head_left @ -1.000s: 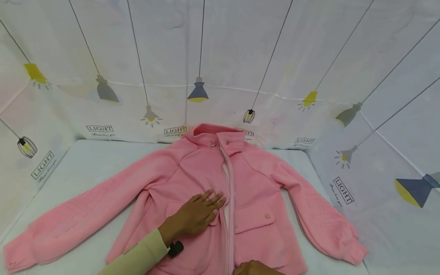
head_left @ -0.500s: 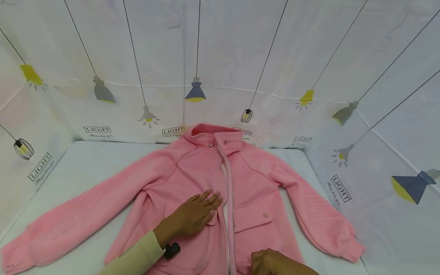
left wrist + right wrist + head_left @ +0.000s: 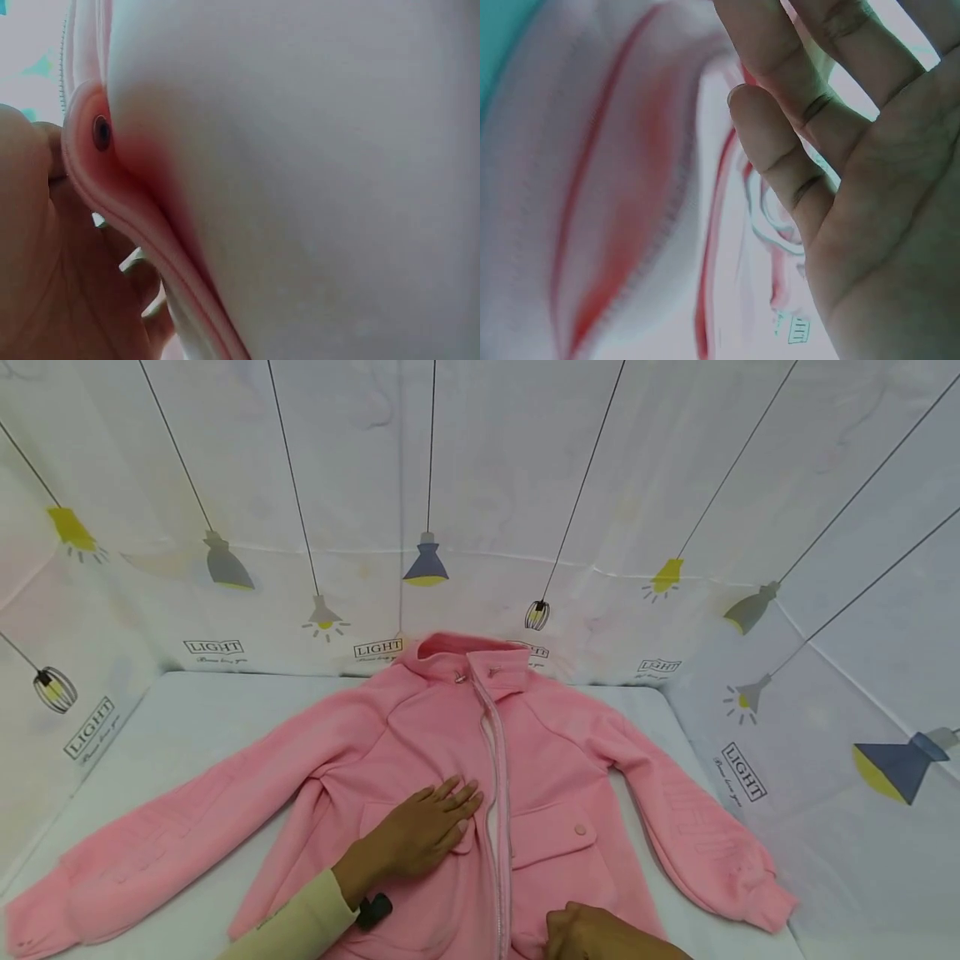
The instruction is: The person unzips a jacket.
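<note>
Head view shows a pink jacket (image 3: 450, 777) spread front-up on a white bench (image 3: 187, 718), sleeves out to either side, collar toward the lamp-printed backdrop (image 3: 480, 485). The left hand (image 3: 420, 831) lies flat with straight fingers on the jacket's chest, just beside the zipper (image 3: 498, 827) and above a flap pocket (image 3: 555, 839)'s twin on that side. The right hand (image 3: 592, 935) sits at the jacket's hem, just right of the zipper's lower end; its fingers look curled there, though whether they pinch cloth I cannot tell, since the right wrist view shows them fairly straight.
</note>
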Demonstrator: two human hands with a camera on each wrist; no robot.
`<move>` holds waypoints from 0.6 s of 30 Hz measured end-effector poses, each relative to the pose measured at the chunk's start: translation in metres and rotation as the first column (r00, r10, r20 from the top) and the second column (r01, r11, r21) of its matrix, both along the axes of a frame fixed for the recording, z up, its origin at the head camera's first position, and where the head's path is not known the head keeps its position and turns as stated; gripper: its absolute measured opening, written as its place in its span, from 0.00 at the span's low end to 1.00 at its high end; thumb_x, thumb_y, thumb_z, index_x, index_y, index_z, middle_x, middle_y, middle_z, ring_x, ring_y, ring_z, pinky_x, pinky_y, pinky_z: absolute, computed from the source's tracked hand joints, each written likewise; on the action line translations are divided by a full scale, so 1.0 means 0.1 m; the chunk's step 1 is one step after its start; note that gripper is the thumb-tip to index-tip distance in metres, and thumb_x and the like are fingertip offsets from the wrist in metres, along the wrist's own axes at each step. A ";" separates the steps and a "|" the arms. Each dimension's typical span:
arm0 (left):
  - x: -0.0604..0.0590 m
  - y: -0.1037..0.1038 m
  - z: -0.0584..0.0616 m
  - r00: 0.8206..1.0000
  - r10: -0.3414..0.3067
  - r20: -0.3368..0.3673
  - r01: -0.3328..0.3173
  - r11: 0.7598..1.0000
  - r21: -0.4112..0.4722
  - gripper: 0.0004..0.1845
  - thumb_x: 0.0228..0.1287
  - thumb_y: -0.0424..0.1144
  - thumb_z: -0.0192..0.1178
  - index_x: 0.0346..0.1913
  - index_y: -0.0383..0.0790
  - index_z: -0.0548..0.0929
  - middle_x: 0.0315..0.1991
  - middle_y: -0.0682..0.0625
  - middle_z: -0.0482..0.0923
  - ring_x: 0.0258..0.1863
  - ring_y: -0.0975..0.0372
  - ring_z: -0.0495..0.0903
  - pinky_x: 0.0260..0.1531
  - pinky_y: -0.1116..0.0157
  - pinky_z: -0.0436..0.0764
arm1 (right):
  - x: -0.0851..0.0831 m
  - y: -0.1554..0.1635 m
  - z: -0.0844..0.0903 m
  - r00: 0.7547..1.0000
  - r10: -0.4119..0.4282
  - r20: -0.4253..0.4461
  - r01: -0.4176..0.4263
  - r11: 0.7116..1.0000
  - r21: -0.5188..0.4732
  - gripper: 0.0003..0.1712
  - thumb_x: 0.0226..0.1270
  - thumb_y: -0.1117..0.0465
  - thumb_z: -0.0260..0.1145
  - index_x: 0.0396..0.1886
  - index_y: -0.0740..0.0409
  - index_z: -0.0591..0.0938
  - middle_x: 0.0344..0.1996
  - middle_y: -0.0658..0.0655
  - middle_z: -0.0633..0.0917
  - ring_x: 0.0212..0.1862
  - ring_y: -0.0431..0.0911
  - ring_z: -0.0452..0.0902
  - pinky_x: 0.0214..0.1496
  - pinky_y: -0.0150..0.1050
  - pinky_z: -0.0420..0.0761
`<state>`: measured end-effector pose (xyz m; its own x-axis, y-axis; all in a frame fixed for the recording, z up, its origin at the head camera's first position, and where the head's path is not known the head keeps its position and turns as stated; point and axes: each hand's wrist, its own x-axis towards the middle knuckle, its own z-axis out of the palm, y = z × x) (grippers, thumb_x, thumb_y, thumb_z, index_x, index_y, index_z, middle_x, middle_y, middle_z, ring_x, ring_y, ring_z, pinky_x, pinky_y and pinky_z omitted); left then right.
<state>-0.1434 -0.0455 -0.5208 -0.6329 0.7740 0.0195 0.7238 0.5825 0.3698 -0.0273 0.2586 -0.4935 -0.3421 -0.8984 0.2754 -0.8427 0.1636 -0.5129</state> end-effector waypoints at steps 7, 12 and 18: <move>0.03 -0.09 0.03 0.990 0.091 -0.111 -0.092 0.996 -0.006 0.30 0.86 0.52 0.45 0.82 0.42 0.68 0.83 0.43 0.63 0.84 0.46 0.60 0.78 0.43 0.67 | -0.10 0.04 0.22 0.981 -0.194 0.023 0.195 0.974 -0.115 0.16 0.63 0.58 0.77 0.51 0.43 0.93 0.42 0.35 0.91 0.44 0.26 0.80 0.50 0.20 0.73; 0.06 -0.17 0.14 0.977 0.145 -0.158 -0.148 0.989 -0.005 0.34 0.84 0.56 0.49 0.83 0.43 0.66 0.82 0.40 0.64 0.83 0.43 0.61 0.79 0.41 0.65 | -0.17 0.06 0.36 0.893 -0.437 -0.106 0.431 0.899 -0.074 0.32 0.66 0.51 0.79 0.69 0.38 0.82 0.57 0.34 0.86 0.52 0.31 0.78 0.59 0.34 0.78; 0.09 -0.23 0.29 0.967 0.189 -0.172 -0.189 0.982 0.020 0.38 0.82 0.60 0.50 0.85 0.44 0.62 0.84 0.38 0.59 0.84 0.39 0.56 0.80 0.38 0.60 | -0.29 0.07 0.37 0.748 -0.616 -0.246 0.637 0.771 0.007 0.49 0.63 0.35 0.78 0.81 0.39 0.71 0.66 0.41 0.81 0.64 0.40 0.75 0.59 0.50 0.83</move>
